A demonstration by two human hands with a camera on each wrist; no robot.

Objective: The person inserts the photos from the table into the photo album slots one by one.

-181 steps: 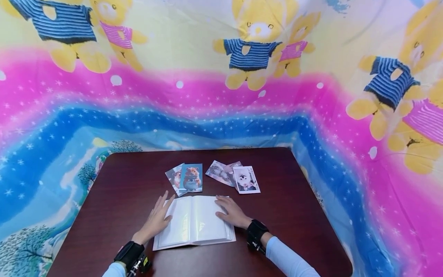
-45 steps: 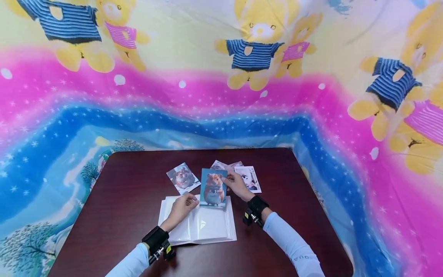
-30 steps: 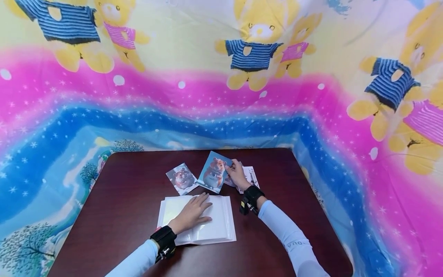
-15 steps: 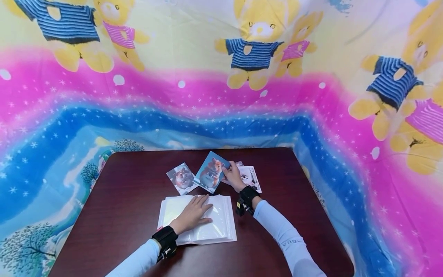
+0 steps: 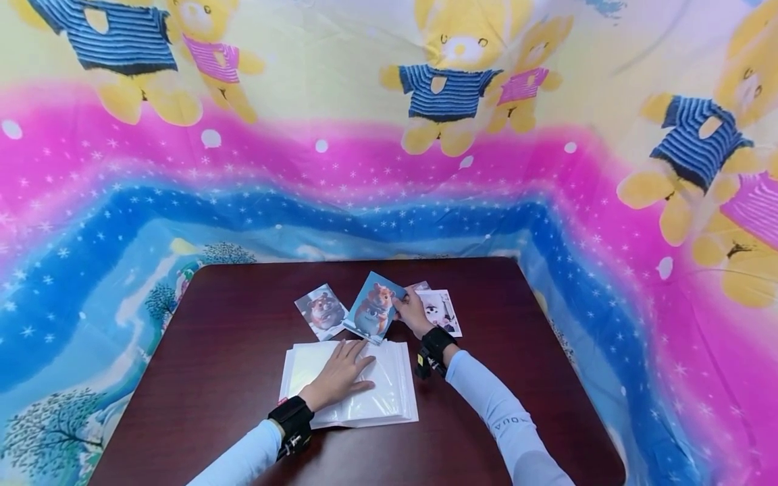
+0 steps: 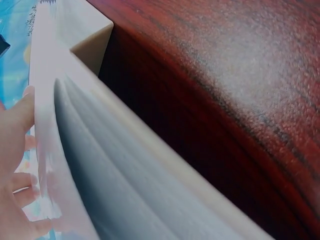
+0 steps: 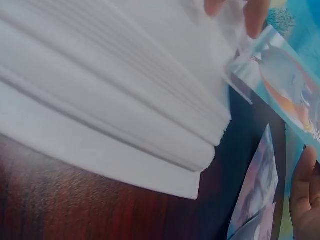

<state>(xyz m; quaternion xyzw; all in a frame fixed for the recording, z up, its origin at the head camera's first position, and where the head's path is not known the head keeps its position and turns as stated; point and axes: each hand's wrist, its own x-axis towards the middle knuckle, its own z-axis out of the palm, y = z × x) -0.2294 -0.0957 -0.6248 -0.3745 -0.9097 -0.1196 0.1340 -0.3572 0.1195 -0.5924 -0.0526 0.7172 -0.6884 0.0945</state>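
Tabletop (image 5: 231, 337): dark wood grain, polished to a soft sheen; close up in the left wrist view, faintly pebbled under the glare
Album pages (image 5: 385, 385): clear plastic pockets, smooth and glossy, streaked with light
Page edges (image 7: 125, 90): thin stacked layers, matt
Album cover (image 7: 155, 181): smooth and stiff, board or plastic, cannot tell which
Teal hamster card (image 5: 373, 308): printed paper or card, smooth, with a shiny face
Grey hamster card (image 5: 322, 312): printed paper, smooth
Backdrop (image 5: 304, 192): printed cloth, softly creased, matt
Arm sleeves (image 5: 243, 453): smooth cloth, matt
Wrist straps (image 5: 294, 417): matt, fabric-like
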